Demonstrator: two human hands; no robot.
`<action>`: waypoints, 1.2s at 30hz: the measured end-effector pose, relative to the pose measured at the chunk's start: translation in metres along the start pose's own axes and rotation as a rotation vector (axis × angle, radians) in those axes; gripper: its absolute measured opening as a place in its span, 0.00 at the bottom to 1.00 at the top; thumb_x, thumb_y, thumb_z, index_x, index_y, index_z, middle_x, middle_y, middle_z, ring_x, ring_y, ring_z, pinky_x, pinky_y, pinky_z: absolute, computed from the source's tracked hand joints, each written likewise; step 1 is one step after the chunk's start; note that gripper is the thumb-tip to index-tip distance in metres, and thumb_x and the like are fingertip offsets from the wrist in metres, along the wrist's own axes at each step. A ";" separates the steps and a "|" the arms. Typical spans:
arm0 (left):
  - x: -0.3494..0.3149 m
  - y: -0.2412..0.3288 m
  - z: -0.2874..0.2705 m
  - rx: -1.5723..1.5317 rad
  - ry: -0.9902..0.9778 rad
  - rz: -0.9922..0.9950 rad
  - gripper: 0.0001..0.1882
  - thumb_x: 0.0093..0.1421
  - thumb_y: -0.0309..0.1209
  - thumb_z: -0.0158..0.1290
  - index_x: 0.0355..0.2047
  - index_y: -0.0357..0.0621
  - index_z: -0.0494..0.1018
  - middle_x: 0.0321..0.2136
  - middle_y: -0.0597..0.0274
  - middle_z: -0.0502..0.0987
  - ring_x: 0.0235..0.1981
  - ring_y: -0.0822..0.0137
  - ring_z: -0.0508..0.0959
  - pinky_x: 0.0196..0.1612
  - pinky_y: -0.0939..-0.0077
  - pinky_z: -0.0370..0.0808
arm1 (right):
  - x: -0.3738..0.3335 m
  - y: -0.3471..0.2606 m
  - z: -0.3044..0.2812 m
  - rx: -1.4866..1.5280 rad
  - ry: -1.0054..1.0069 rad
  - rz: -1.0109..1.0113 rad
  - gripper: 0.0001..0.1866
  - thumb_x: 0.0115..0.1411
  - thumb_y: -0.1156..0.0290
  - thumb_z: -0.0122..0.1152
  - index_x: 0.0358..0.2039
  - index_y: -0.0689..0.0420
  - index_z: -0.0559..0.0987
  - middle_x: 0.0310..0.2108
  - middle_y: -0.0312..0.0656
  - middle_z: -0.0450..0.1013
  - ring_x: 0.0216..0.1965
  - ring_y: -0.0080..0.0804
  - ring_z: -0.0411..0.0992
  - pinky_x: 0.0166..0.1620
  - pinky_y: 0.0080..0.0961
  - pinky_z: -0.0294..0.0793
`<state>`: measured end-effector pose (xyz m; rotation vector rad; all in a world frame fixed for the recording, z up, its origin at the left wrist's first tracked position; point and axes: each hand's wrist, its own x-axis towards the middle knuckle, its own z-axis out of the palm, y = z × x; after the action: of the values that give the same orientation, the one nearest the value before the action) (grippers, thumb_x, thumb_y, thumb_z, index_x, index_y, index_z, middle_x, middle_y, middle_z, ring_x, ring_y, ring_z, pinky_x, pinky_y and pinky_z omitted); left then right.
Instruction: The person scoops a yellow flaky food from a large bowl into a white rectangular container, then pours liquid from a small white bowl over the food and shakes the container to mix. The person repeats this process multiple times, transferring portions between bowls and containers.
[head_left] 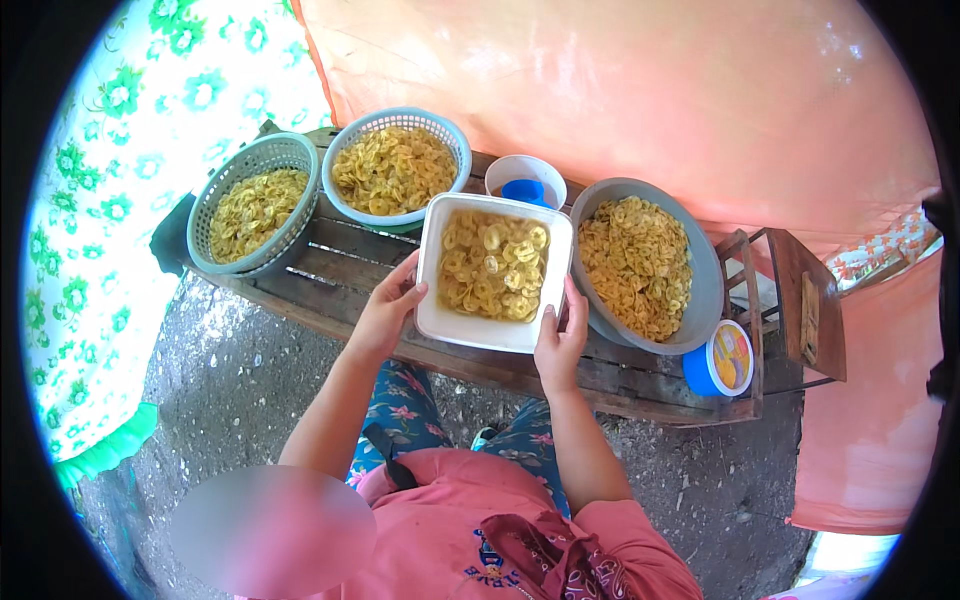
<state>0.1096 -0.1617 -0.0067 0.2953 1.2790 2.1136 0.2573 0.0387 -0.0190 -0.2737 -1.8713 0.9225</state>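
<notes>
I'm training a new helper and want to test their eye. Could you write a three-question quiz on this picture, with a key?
1. What are the left hand and the right hand holding together?
2. True or false: the lidded blue tub sits farther right than the grey basin.
3. The round white bucket stands between which two things?
A) The grey basin and the lidded blue tub
B) The two baskets
C) The pale blue basket and the grey basin

Key: 1. A square white container with yellow slices inside. 2. True. 3. C.

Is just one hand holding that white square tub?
No, the left hand and right hand hold opposite sides of the white square tub.
</notes>
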 end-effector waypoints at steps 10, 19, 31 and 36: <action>-0.002 0.006 0.003 0.044 -0.053 -0.074 0.30 0.62 0.24 0.52 0.64 0.40 0.58 0.42 0.65 0.74 0.42 0.75 0.73 0.47 0.79 0.70 | -0.006 0.003 -0.004 0.031 -0.125 0.350 0.27 0.56 0.87 0.48 0.58 0.63 0.66 0.47 0.43 0.68 0.45 0.28 0.68 0.48 0.24 0.67; 0.000 0.005 0.000 0.085 -0.043 -0.131 0.28 0.63 0.25 0.51 0.64 0.41 0.59 0.40 0.65 0.74 0.40 0.75 0.73 0.46 0.80 0.71 | -0.001 0.002 -0.002 -0.002 -0.210 0.486 0.27 0.57 0.86 0.46 0.59 0.64 0.65 0.51 0.47 0.67 0.52 0.32 0.68 0.54 0.26 0.66; -0.001 0.004 0.000 0.105 -0.026 -0.022 0.28 0.63 0.25 0.52 0.62 0.39 0.60 0.41 0.66 0.74 0.38 0.77 0.72 0.46 0.81 0.70 | -0.002 0.000 -0.002 0.068 -0.066 0.285 0.26 0.55 0.85 0.48 0.57 0.62 0.68 0.43 0.44 0.69 0.40 0.27 0.68 0.44 0.23 0.68; -0.004 0.002 0.000 0.064 -0.014 -0.003 0.27 0.63 0.24 0.51 0.62 0.39 0.60 0.44 0.64 0.74 0.44 0.75 0.73 0.50 0.79 0.69 | -0.006 0.001 -0.001 0.077 -0.099 0.237 0.27 0.57 0.86 0.48 0.59 0.63 0.65 0.47 0.44 0.67 0.48 0.31 0.68 0.51 0.26 0.66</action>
<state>0.1115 -0.1651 -0.0042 0.3343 1.3398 2.0674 0.2609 0.0371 -0.0237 -0.4164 -1.9161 1.1849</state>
